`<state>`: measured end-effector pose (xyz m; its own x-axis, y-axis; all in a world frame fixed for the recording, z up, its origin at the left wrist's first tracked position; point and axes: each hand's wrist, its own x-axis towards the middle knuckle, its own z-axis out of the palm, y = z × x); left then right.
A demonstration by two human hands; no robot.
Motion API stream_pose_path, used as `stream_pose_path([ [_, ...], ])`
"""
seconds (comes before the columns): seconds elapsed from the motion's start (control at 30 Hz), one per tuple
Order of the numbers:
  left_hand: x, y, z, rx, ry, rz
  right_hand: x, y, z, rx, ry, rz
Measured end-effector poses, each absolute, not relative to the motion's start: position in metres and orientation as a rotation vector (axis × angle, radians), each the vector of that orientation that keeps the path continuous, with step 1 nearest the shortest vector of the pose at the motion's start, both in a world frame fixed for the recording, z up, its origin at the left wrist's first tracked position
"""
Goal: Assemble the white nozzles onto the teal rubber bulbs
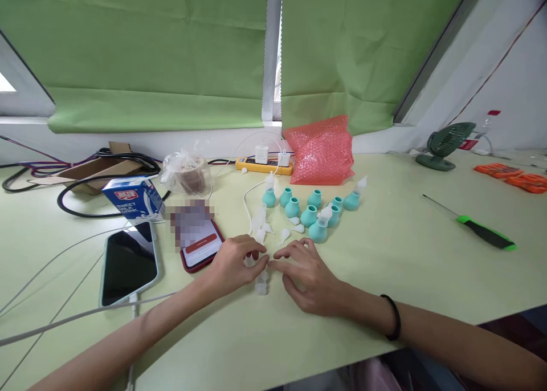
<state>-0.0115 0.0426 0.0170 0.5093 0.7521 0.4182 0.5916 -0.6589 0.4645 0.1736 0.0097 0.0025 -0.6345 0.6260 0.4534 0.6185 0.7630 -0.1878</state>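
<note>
My left hand [241,261] is closed, thumb and fingertips drawn together over a row of translucent white plastic pieces [261,285]; whatever is in the pinch is too small or hidden to name. Close to its fingertips is my right hand [311,276], fingers bent but apart, with nothing visible in them. Beyond the hands stand several small teal rubber bulbs [309,215]; three carry translucent white nozzles, such as the nozzle [325,215] on the nearest bulb [318,231]. Loose white nozzles [285,235] lie on the table between hands and bulbs.
Left of my hands lie a red-cased phone [203,248] and a charging phone [130,264], with cables across the table. Behind are a blue milk carton [134,199], a yellow power strip [252,166] and a red bubble-wrap bag [320,151]. A screwdriver [482,231] and green fan [447,143] are right.
</note>
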Motion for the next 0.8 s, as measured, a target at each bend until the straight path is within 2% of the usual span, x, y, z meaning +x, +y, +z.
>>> stream_pose_path([
  [0.27,-0.012,0.042,0.011,2.366,1.168,1.030,0.164,-0.002,0.009,-0.947,-2.746,0.087],
  [0.5,-0.009,0.037,0.007,2.326,1.154,1.224,0.164,0.003,0.002,-0.941,-2.709,0.065],
  [0.8,-0.006,0.029,0.009,2.371,1.041,1.358,0.182,0.006,0.024,-1.062,-2.653,-0.069],
])
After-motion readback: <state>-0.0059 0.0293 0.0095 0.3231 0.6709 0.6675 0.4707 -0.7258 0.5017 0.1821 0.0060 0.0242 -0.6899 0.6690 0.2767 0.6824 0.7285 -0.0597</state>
